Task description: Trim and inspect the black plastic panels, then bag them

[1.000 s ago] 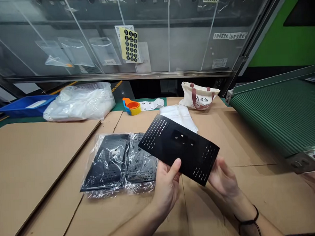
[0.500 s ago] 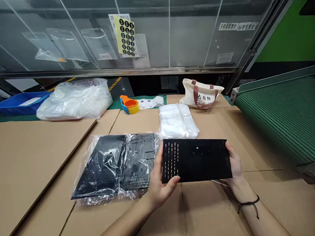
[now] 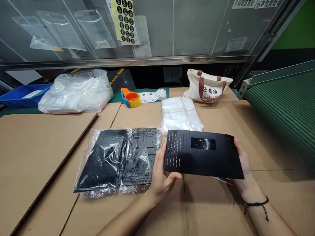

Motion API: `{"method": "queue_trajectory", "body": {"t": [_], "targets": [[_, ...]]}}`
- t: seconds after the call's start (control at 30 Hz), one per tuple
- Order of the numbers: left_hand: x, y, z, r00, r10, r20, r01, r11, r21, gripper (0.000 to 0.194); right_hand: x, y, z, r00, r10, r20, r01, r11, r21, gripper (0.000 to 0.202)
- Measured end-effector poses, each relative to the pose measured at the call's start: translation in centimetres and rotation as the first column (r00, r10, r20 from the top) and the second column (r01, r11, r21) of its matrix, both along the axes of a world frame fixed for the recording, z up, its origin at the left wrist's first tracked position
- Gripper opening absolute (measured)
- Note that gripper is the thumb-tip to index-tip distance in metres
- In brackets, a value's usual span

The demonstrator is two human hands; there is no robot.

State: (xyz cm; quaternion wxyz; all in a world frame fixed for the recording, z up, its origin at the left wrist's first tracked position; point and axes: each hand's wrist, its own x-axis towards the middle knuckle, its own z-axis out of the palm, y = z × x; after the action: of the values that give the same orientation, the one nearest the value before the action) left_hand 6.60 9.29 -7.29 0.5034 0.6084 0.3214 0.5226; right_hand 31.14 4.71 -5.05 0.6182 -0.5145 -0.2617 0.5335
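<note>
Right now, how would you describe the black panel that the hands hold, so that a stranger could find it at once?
Look at the cardboard-covered table, near its front edge in the middle. There the left hand and the right hand grip the two short ends of a flat black panel with slots. Unlike the two black panels in a plastic bag to its left, it is bare and lifted off the table.

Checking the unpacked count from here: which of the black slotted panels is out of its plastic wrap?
The black panel held between the left hand and right hand is bare. The other panels lie left of it on the cardboard, inside clear plastic.
</note>
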Motion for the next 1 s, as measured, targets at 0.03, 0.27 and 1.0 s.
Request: {"method": "queue_trajectory", "body": {"t": [0.03, 0.27, 1.0], "targets": [[0.0, 0.0, 0.2, 1.000, 0.028, -0.013, -0.028, 0.999, 0.016, 0.076, 0.0, 0.0, -0.1, 0.999, -0.016, -0.029, 0.016, 1.000, 0.002, 0.056], [0.1, 0.7, 0.6, 0.979, 0.083, -0.185, -0.045, 0.979, 0.201, 0.054, -0.4, -0.5, -0.1, 0.953, -0.007, -0.304, 0.020, 0.999, 0.040, 0.068], [0.4, 0.1, -0.1, 0.957, 0.196, -0.214, -0.189, 0.981, 0.050, 0.068, -2.0, 0.0, -0.5, 0.970, 0.119, -0.210, -0.076, 0.977, 0.201, 0.068]]}}
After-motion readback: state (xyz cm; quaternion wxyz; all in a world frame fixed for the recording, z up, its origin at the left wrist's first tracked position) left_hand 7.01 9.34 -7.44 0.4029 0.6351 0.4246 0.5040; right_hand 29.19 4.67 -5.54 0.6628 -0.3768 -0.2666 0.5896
